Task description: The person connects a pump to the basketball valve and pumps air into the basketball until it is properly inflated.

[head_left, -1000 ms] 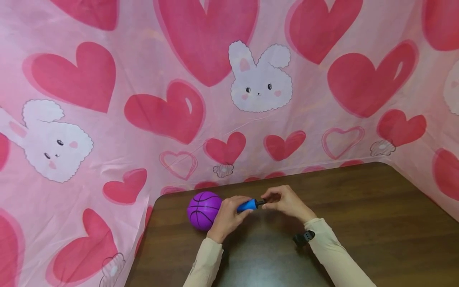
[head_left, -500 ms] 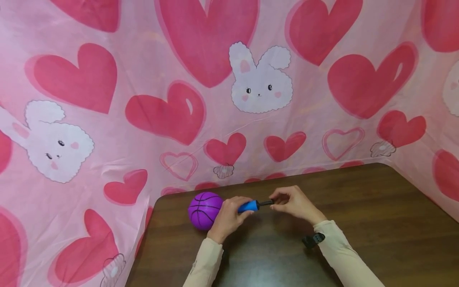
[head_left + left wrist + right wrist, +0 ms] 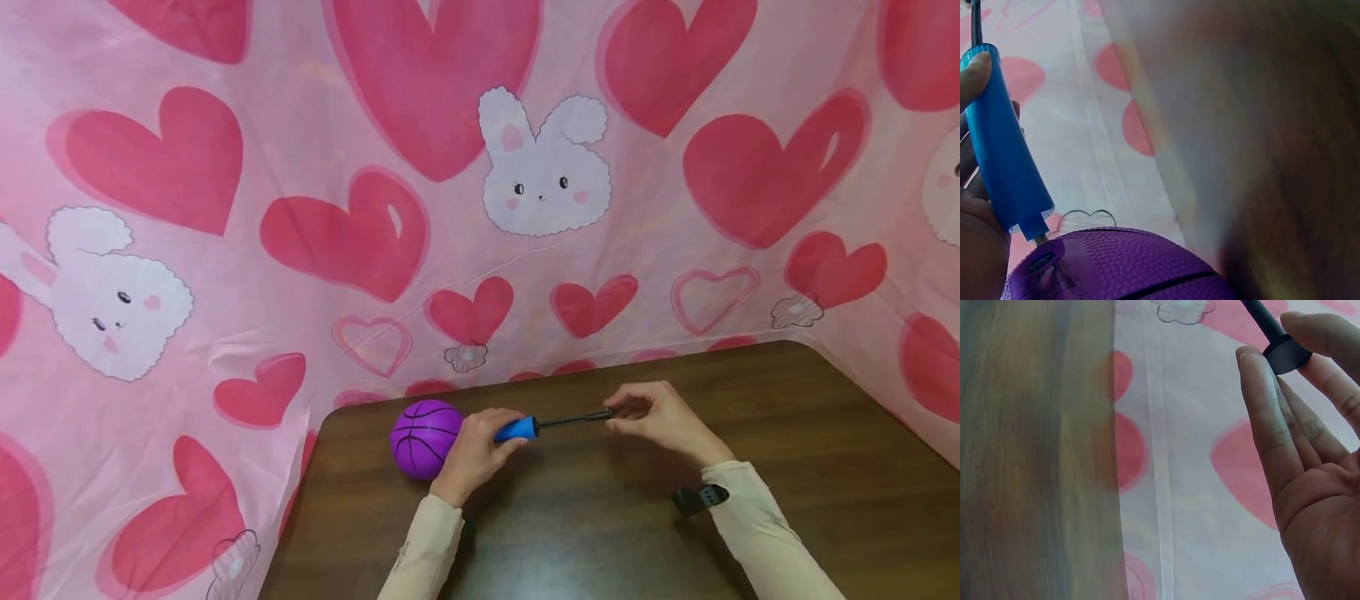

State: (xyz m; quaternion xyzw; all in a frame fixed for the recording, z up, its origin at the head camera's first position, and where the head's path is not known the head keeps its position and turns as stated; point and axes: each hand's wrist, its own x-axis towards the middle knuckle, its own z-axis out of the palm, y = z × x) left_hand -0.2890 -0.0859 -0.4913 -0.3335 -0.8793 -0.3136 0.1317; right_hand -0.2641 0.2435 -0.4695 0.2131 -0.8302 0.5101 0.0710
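Observation:
A small blue hand pump [image 3: 1010,144] is gripped round its barrel by my left hand [image 3: 476,454]. Its metal-tipped nozzle end meets the top of a purple basketball [image 3: 423,439] with black lines, which sits on the table just left of that hand. A long black rod [image 3: 573,418] sticks out of the barrel's other end toward the right. My right hand [image 3: 667,419] pinches the round black knob [image 3: 1287,355] at the rod's end between thumb and fingers. In the left wrist view the purple ball [image 3: 1122,262] fills the lower part, right below the nozzle.
The dark wooden table [image 3: 810,467] spreads in front of and to the right of the hands. A pink sheet [image 3: 645,208] printed with hearts and rabbits hangs behind the table and along its sides. A black device [image 3: 699,498] is strapped to the right wrist.
My right hand has moved rightward, drawing the rod much farther out of the pump. The left hand, the blue barrel and the ball stay nearly in place.

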